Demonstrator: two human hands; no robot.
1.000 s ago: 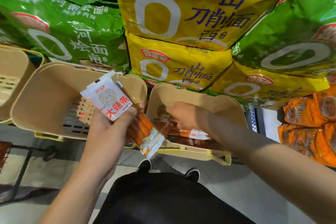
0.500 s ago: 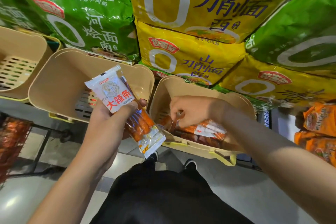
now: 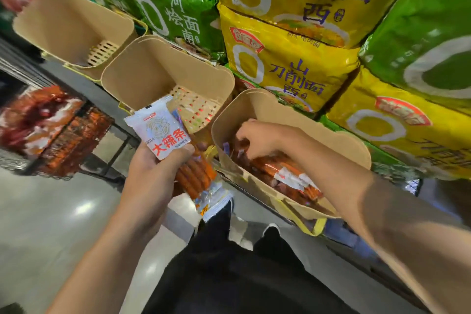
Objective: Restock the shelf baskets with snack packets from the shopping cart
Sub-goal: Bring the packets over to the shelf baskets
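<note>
Instant-noodle multipacks [image 3: 288, 58], yellow and green, are stacked across 12 to 3 o'clock, behind the row of beige shelf baskets. The far-left basket [image 3: 63, 23] at 10 o'clock and the middle basket [image 3: 142, 76] near 11 o'clock are seen w/ no packets inside, only slotted bases. The right basket [image 3: 305, 120], approx. centre-right, is part-filled w/ spicy-strip snack packets [image 3: 288, 176]. The shopping cart [image 3: 66, 140], at 9 o'clock, is seen blurred w/ more red-orange packets in it.

Step in hand, as judged: packets are being placed and tidied in the right basket. The right hand [image 3: 254, 137] is sunk into that basket, fingers curled down onto the packets; whether one is gripped cannot be told. A small stack of spicy-strip packets [image 3: 175, 153] is clasped in the left hand [image 3: 155, 171], thumb over the white label, just beside the basket's near-left corner.

Next move, as judged: the right hand is to be withdrawn and a packet taken from the left-hand stack, then laid flat alongside the others; the middle basket is left to be filled after.
</note>
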